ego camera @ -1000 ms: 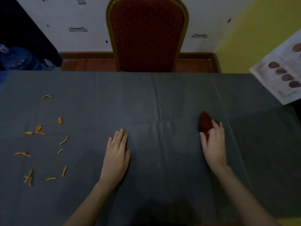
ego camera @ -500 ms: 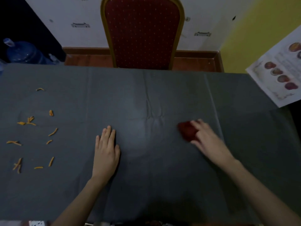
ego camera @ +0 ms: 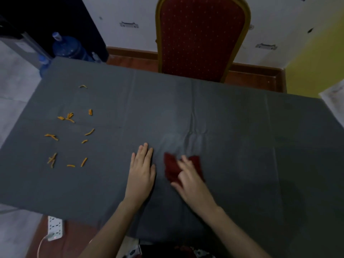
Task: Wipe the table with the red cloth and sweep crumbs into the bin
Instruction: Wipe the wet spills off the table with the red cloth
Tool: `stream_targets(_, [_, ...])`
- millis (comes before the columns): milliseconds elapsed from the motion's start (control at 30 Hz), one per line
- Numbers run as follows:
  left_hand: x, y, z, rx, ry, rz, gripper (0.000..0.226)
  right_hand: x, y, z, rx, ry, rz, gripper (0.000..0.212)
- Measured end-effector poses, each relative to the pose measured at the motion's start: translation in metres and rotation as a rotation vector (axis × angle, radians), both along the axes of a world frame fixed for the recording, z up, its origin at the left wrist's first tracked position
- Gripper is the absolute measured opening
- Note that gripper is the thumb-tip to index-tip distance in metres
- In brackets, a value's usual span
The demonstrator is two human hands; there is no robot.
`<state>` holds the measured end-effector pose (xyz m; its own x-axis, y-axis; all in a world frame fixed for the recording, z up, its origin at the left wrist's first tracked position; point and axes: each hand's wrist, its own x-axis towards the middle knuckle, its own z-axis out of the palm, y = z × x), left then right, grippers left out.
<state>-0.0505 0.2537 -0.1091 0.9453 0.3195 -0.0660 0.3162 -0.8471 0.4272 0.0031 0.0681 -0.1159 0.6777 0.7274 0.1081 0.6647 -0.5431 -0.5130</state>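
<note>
Red cloth (ego camera: pixel 172 167) mid-table, edges distant

- Looks like a dining or function room, plainly furnished.
- Grey-clothed tabletop (ego camera: pixel 223 112) filling mid-frame.
- Red padded banquet chair (ego camera: pixel 202 38) with gold frame at top centre.
- Blue water-cooler bottle (ego camera: pixel 69 47) on the floor, upper left.
- White power strip (ego camera: pixel 55 228) lying lower left.
- Patterned white wall (ego camera: pixel 130 25) along the top.

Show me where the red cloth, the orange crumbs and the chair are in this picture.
red cloth (ego camera: pixel 172 169): head view, on the bare left part, beside the fingers.
orange crumbs (ego camera: pixel 89 132): head view, on one long crumb amid the scatter.
chair (ego camera: pixel 201 36): head view, on the middle of its red padded back.
</note>
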Motion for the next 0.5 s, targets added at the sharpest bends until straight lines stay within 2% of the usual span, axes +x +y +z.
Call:
stream_targets(67, [-0.009, 0.004, -0.001, -0.016, 0.009, -0.041, 0.052, -0.012, 0.001, -0.003, -0.047, -0.072, 0.222, 0.028])
stream_targets(133, [-0.022, 0.01, 0.0, -0.031, 0.014, -0.077, 0.05, -0.002, -0.011, -0.003, -0.089, -0.152, 0.282, 0.03])
stream_targets(233, [-0.038, 0.02, 0.002, -0.046, -0.001, -0.111, 0.046, 0.041, -0.03, 0.004, -0.13, -0.14, 0.077, 0.035])
stream_targets(367, [-0.057, 0.034, 0.008, -0.087, -0.06, -0.122, 0.041, 0.071, -0.032, 0.015, -0.068, 0.03, -0.244, 0.025])
stream_targets(500, [-0.086, 0.08, 0.027, -0.234, -0.143, 0.178, 0.038, 0.042, 0.012, 0.021, 0.027, 0.178, -0.408, 0.015])
